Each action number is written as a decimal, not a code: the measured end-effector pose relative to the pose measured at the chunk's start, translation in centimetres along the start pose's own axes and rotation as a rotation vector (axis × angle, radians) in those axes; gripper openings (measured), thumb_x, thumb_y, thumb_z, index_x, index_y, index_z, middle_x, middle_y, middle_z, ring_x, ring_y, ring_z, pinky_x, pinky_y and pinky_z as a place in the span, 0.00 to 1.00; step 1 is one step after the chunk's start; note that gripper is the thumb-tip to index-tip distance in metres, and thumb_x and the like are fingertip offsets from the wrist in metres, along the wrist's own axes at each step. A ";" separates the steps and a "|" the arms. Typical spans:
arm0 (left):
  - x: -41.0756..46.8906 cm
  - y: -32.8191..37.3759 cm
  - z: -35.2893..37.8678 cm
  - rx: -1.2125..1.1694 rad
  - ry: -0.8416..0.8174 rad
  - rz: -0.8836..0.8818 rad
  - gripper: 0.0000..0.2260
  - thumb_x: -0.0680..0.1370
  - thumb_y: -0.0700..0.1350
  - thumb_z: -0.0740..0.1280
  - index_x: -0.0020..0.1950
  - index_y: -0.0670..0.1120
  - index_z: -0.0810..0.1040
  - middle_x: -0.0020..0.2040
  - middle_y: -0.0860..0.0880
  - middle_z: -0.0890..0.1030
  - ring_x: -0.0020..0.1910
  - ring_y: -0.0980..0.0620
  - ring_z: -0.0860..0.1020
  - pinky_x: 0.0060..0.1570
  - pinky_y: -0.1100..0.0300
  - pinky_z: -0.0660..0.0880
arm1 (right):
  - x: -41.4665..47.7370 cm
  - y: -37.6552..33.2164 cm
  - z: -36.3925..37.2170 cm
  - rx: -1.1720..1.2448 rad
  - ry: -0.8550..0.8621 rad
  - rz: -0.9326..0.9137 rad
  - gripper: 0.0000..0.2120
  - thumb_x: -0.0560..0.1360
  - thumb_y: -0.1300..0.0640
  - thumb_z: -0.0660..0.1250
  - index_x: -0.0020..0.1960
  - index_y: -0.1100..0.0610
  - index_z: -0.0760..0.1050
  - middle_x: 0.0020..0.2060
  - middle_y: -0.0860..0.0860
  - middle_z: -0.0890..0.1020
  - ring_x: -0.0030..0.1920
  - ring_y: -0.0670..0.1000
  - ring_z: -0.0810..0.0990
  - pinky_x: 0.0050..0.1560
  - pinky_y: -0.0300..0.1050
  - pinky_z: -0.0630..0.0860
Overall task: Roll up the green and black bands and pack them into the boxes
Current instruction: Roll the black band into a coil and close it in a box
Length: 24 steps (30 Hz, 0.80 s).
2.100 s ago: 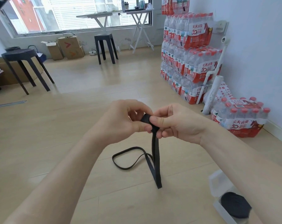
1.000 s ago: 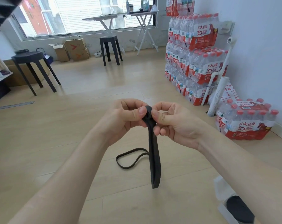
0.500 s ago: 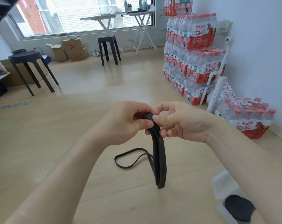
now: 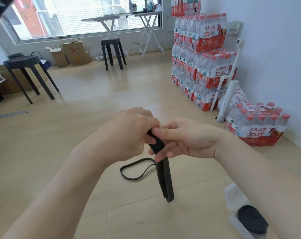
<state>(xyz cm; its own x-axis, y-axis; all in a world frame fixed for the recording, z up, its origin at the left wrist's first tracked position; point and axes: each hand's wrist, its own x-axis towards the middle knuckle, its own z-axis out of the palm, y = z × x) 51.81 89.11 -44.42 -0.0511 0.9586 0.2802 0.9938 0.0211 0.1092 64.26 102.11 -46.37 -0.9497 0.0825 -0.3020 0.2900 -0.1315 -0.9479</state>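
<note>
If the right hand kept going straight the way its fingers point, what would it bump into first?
The left hand. The right hand points sideways at it, and both pinch the top of the black band between them, fingertips almost touching, though depth is hard to judge.

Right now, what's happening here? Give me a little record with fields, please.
Left hand: pinches the top of the flat black stretchy band
Right hand: pinches the same top end
Band: hangs down doubled toward the pale wooden floor
Thin black loop: lies on the floor behind it
Clear plastic box: lower right, holds a rolled black band
</note>
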 end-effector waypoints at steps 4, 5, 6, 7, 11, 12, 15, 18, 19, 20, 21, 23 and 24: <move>0.2 -0.3 0.3 0.043 -0.021 -0.025 0.05 0.75 0.41 0.67 0.49 0.48 0.79 0.45 0.54 0.76 0.47 0.53 0.71 0.48 0.55 0.71 | 0.8 0.5 1.1 -0.115 0.210 -0.111 0.16 0.73 0.50 0.69 0.49 0.64 0.81 0.40 0.60 0.83 0.34 0.53 0.82 0.34 0.35 0.78; 0.3 -0.4 0.4 0.047 -0.017 -0.024 0.05 0.75 0.41 0.67 0.49 0.48 0.79 0.45 0.54 0.76 0.47 0.53 0.71 0.48 0.55 0.71 | 0.9 0.5 1.2 -0.121 0.236 -0.119 0.16 0.73 0.51 0.69 0.49 0.64 0.81 0.39 0.60 0.83 0.34 0.53 0.82 0.34 0.35 0.78; 0.3 -0.5 0.5 0.053 -0.013 -0.017 0.04 0.75 0.41 0.67 0.48 0.48 0.78 0.45 0.54 0.76 0.47 0.53 0.71 0.48 0.55 0.71 | 1.0 0.5 1.3 -0.121 0.252 -0.121 0.15 0.73 0.51 0.70 0.50 0.64 0.81 0.39 0.60 0.83 0.34 0.53 0.82 0.34 0.36 0.78; 0.3 -0.6 0.7 0.050 -0.012 -0.011 0.04 0.74 0.41 0.67 0.48 0.48 0.78 0.45 0.54 0.76 0.47 0.53 0.71 0.47 0.57 0.70 | 1.0 0.5 1.3 -0.116 0.259 -0.117 0.14 0.74 0.53 0.70 0.51 0.64 0.80 0.39 0.60 0.83 0.34 0.54 0.82 0.34 0.37 0.79; 0.4 -0.7 1.0 -0.125 0.024 -0.074 0.05 0.71 0.43 0.72 0.46 0.49 0.79 0.44 0.53 0.76 0.43 0.57 0.69 0.45 0.65 0.67 | 0.6 0.2 0.9 -0.059 0.252 -0.113 0.10 0.75 0.61 0.69 0.52 0.57 0.68 0.39 0.61 0.83 0.33 0.56 0.82 0.36 0.42 0.80; 0.4 -0.8 0.9 -0.239 0.052 -0.134 0.07 0.69 0.43 0.75 0.45 0.49 0.80 0.44 0.53 0.77 0.43 0.57 0.71 0.45 0.65 0.69 | 0.5 0.1 0.8 -0.028 0.236 -0.132 0.12 0.75 0.62 0.68 0.50 0.55 0.65 0.38 0.61 0.83 0.32 0.56 0.81 0.35 0.42 0.79; 0.2 -1.4 0.4 -0.684 0.087 -0.269 0.12 0.64 0.41 0.79 0.45 0.49 0.83 0.44 0.51 0.78 0.42 0.55 0.76 0.48 0.54 0.77 | 0.4 -0.2 0.3 0.056 0.162 -0.190 0.13 0.76 0.64 0.66 0.49 0.54 0.61 0.38 0.63 0.82 0.31 0.56 0.81 0.32 0.40 0.78; 0.0 -1.8 0.1 -0.847 0.042 -0.274 0.11 0.65 0.44 0.78 0.45 0.46 0.85 0.46 0.44 0.81 0.42 0.47 0.78 0.50 0.46 0.78 | 0.6 0.1 -0.2 0.084 0.086 -0.242 0.14 0.75 0.63 0.67 0.48 0.54 0.61 0.39 0.64 0.82 0.32 0.57 0.81 0.32 0.40 0.78; 0.0 -1.8 0.1 -0.849 0.042 -0.270 0.10 0.66 0.44 0.77 0.45 0.45 0.85 0.45 0.43 0.81 0.41 0.46 0.79 0.49 0.46 0.78 | 0.7 0.1 -0.3 0.088 0.074 -0.249 0.14 0.75 0.63 0.67 0.48 0.54 0.61 0.39 0.64 0.82 0.33 0.57 0.81 0.33 0.40 0.78; 0.0 -1.8 0.2 -0.850 0.052 -0.266 0.08 0.66 0.42 0.77 0.44 0.44 0.84 0.44 0.43 0.81 0.38 0.46 0.80 0.47 0.48 0.79 | 0.7 0.2 -0.5 0.095 0.064 -0.247 0.13 0.74 0.62 0.67 0.48 0.54 0.62 0.40 0.64 0.82 0.33 0.57 0.81 0.34 0.40 0.78; 0.0 -1.6 0.3 -0.853 0.063 -0.259 0.07 0.67 0.39 0.76 0.43 0.43 0.84 0.43 0.44 0.81 0.36 0.47 0.80 0.44 0.52 0.80 | 0.7 0.2 -0.5 0.102 0.050 -0.239 0.13 0.73 0.61 0.67 0.49 0.54 0.63 0.41 0.65 0.82 0.34 0.57 0.80 0.35 0.40 0.78; 0.0 -1.7 0.3 -0.839 0.064 -0.250 0.06 0.68 0.35 0.75 0.42 0.42 0.84 0.41 0.47 0.81 0.34 0.48 0.81 0.40 0.57 0.79 | 0.5 0.1 -0.5 0.061 0.007 -0.209 0.14 0.72 0.59 0.69 0.52 0.54 0.65 0.44 0.64 0.83 0.34 0.54 0.78 0.36 0.40 0.76; -0.1 -1.9 0.3 -0.812 0.059 -0.255 0.06 0.68 0.35 0.75 0.42 0.43 0.84 0.40 0.49 0.81 0.35 0.48 0.81 0.40 0.59 0.78 | 0.5 0.1 -0.4 -0.026 0.009 -0.193 0.16 0.72 0.59 0.71 0.54 0.54 0.66 0.46 0.61 0.83 0.35 0.52 0.77 0.37 0.40 0.74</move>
<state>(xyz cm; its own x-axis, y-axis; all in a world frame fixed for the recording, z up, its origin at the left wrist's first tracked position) 49.96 89.10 -44.95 -0.2912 0.9353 0.2011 0.5731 0.0022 0.8195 63.91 102.56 -46.70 -0.9869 0.1124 -0.1155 0.1061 -0.0867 -0.9906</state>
